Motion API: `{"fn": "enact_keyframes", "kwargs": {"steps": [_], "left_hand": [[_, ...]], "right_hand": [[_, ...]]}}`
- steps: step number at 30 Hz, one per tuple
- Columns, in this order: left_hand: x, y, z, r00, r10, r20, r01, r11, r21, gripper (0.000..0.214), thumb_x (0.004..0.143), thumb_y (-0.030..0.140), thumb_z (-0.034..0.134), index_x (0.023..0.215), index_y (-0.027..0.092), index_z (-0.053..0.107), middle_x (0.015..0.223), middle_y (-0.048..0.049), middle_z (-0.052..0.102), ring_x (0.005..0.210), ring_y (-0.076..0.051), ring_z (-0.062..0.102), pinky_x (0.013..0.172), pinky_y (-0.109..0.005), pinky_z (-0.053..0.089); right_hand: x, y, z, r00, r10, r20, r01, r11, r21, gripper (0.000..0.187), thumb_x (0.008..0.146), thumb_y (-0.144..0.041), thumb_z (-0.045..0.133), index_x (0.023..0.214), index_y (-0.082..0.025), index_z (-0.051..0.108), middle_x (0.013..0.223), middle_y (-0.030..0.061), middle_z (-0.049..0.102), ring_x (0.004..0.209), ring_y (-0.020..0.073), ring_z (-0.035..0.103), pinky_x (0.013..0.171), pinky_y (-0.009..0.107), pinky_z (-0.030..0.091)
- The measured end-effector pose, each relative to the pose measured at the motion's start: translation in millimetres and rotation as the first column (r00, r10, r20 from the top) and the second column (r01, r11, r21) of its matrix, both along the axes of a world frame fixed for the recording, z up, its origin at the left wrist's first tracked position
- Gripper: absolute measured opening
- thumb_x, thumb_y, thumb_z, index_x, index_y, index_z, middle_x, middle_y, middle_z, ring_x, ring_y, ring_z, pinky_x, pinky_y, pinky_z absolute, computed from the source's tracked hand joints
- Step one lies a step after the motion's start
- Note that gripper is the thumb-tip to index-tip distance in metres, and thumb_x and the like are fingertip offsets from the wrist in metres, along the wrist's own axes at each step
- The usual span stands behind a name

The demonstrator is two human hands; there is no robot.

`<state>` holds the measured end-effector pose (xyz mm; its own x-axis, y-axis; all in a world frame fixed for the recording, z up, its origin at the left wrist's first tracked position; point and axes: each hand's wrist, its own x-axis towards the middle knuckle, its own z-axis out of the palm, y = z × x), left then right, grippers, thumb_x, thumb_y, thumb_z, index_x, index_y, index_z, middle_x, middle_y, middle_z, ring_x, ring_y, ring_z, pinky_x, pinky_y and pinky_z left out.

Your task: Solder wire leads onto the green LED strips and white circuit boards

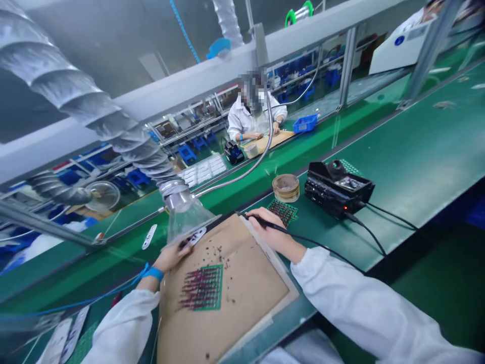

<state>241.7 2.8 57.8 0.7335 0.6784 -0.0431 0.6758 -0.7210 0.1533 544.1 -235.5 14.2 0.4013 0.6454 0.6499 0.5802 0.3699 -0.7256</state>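
Observation:
My left hand (172,257), in a blue wrist strap, is closed on a small white strip with dark spots (199,235) at the far left edge of a brown cardboard sheet (250,303). My right hand (273,233) grips a black soldering iron (271,224) by its handle, above the cardboard's far right corner. The iron's tip is hard to make out. Between my forearms, a green circuit board panel (217,288) lies flat on the cardboard, with rows of dark red wire-like parts sticking out to the left. Dark crumbs are scattered around it.
A black soldering station (337,192) with a red light stands right, its cables trailing forward. Beside it are a round tin (286,188) and another board panel (282,210). A clear fume hood (187,212) hangs beyond my left hand. A co-worker (252,119) sits opposite.

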Motion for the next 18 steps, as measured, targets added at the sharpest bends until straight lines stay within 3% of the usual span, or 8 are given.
{"fn": "enact_keyframes", "kwargs": {"steps": [4,10,15,18], "left_hand": [[-13,-19,-5.3,0.996,-0.082,0.019,0.083,0.992,-0.097,0.04,0.098,0.025,0.057,0.135,0.023,0.074,0.141,-0.0112,0.069,0.133,-0.027,0.065,0.121,-0.037,0.049],[-10,-24,-26.0,0.976,-0.142,0.165,0.171,0.969,-0.179,0.053,0.099,0.006,0.042,0.136,0.024,0.076,0.166,-0.0088,0.047,0.154,-0.022,0.048,0.132,-0.035,0.036],[-18,-32,-41.9,0.936,-0.184,0.3,0.238,0.958,-0.157,0.045,0.105,0.014,0.046,0.142,0.025,0.07,0.16,-0.0111,0.049,0.151,-0.024,0.05,0.13,-0.04,0.039],[-36,-46,-47.0,0.926,-0.081,0.37,0.108,0.993,-0.053,0.035,0.109,0.029,0.052,0.14,0.018,0.063,0.14,-0.0154,0.06,0.133,-0.029,0.062,0.116,-0.048,0.052]], "right_hand": [[3,4,-2.3,0.997,0.074,0.022,-0.073,0.997,-0.016,0.022,0.107,-0.036,0.058,0.115,-0.024,0.076,0.113,0.0073,0.077,0.106,0.0231,0.073,0.099,0.038,0.057],[1,10,-4.4,0.98,0.132,0.146,-0.119,0.988,-0.094,0.024,0.109,-0.037,0.057,0.12,-0.025,0.075,0.112,0.0065,0.076,0.105,0.0238,0.071,0.098,0.039,0.056],[-1,4,-3.8,0.969,0.152,0.193,-0.125,0.982,-0.144,0.024,0.111,-0.038,0.057,0.123,-0.026,0.074,0.107,0.0066,0.074,0.097,0.0239,0.069,0.089,0.039,0.055],[-3,-1,-2.4,0.971,0.142,0.19,-0.113,0.981,-0.156,0.023,0.11,-0.035,0.06,0.124,-0.026,0.075,0.108,0.0071,0.073,0.098,0.0246,0.069,0.088,0.04,0.054]]}}
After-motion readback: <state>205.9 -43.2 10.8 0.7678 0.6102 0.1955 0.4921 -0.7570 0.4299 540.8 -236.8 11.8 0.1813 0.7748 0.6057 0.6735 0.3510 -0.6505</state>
